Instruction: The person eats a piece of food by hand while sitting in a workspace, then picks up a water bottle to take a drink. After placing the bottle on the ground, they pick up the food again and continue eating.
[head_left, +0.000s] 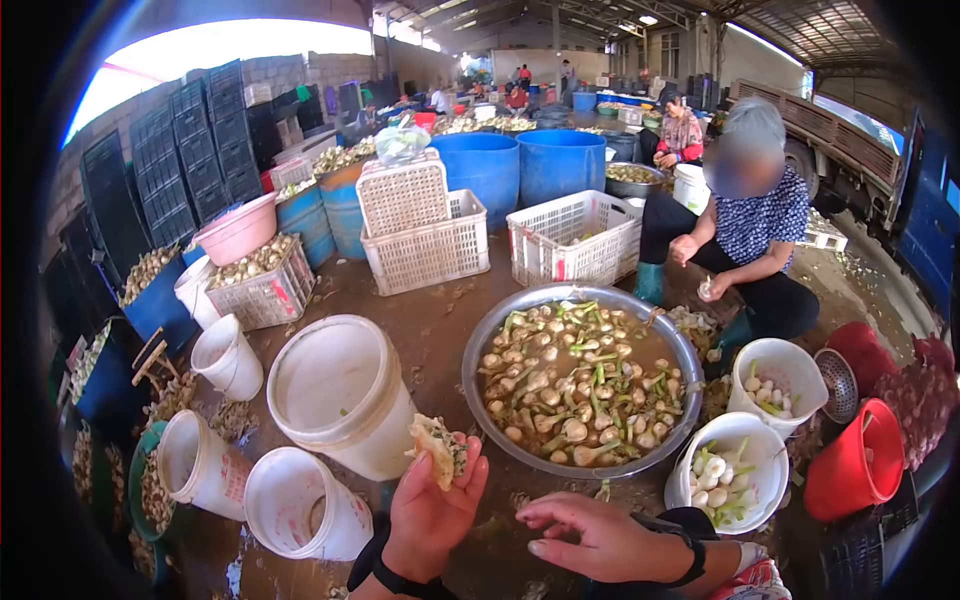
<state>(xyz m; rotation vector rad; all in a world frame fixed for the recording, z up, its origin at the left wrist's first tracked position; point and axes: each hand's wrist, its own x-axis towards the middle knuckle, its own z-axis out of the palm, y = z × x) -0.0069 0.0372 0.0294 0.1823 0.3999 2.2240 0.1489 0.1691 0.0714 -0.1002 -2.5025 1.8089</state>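
My left hand (pixel 430 515) is raised at lower centre, its fingers curled round a bitten bun (pixel 432 447) with a greenish filling. To its right, my right hand (pixel 590 540) holds nothing, fingers stretched out and apart from the thumb. Just beyond both hands is a wide metal basin (pixel 472 400) of brownish water, full of garlic bulbs (pixel 572 430) with bits of green stem. A white bucket (pixel 680 480) right of my right hand contains cleaner garlic bulbs (pixel 718 478). Left of my left hand stands a large white bucket (pixel 390 425).
Smaller white buckets (pixel 330 520) stand at lower left. A red bucket (pixel 850 465) and metal strainer (pixel 838 385) are at right. Across the basin a seated person (pixel 755 225) holds a bulb. Plastic crates (pixel 575 240) and blue barrels (pixel 560 165) stand behind; a truck (pixel 830 130) is back right.
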